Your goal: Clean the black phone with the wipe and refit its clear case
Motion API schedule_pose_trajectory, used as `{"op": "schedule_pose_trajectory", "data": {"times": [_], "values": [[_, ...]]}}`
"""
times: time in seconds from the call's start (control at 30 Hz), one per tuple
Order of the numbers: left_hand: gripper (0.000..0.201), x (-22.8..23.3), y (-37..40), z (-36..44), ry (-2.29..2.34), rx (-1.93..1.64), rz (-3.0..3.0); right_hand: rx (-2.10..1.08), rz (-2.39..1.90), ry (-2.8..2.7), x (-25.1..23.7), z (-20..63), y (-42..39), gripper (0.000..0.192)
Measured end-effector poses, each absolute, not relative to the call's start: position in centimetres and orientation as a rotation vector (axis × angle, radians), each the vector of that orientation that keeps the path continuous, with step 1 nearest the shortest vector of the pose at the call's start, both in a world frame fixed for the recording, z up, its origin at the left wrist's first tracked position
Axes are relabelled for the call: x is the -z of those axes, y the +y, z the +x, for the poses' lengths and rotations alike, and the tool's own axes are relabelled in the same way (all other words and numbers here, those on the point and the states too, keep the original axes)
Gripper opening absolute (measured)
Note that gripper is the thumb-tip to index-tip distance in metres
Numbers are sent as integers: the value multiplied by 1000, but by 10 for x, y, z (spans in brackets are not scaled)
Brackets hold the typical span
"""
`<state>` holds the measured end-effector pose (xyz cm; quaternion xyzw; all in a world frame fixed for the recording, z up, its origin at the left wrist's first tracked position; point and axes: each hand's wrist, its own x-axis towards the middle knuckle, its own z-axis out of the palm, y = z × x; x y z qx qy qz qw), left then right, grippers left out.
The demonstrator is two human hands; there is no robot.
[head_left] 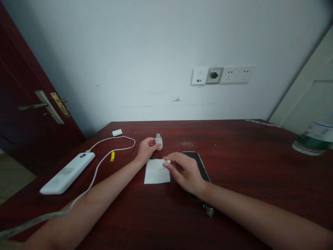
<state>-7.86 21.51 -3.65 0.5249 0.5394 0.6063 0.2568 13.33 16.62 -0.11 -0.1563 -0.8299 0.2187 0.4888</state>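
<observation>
My left hand (146, 149) has its thumb and fingers around a small clear glass bottle (159, 143), which is upright on the table with its neck uncovered. Between the thumb and forefinger of my right hand (186, 170) is a small white rounded piece (168, 161), too small to name surely. That hand is over the right edge of a white square of paper (156, 173) lying flat. Beneath the same hand lies a dark phone (199, 163), partly covered, with a small charm (208, 210) at its near end.
A white power bank (69, 173) lies at the left, its cable (96, 170) running across my left forearm. Beyond it are a white charger plug (117, 132) and a yellow tag (112, 156). White powder (186, 143) marks the tabletop. A large bottle (313, 139) stands far right.
</observation>
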Motion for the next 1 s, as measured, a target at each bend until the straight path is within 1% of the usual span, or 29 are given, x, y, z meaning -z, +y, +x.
{"op": "schedule_pose_trajectory", "data": {"times": [0.2,0.47,0.77,1.0], "values": [[32,36,215,-78,1452,-1634,1440,-567,-192,-2049,9,131,170,12],[33,38,216,-79,1442,-1635,1440,-558,-157,-2067,10,131,168,14],[33,36,215,-78,1441,-1623,1453,-807,-165,-2079,10,129,168,12],[31,37,216,-78,1448,-1626,1457,-855,-127,-2129,10,129,169,9]]}}
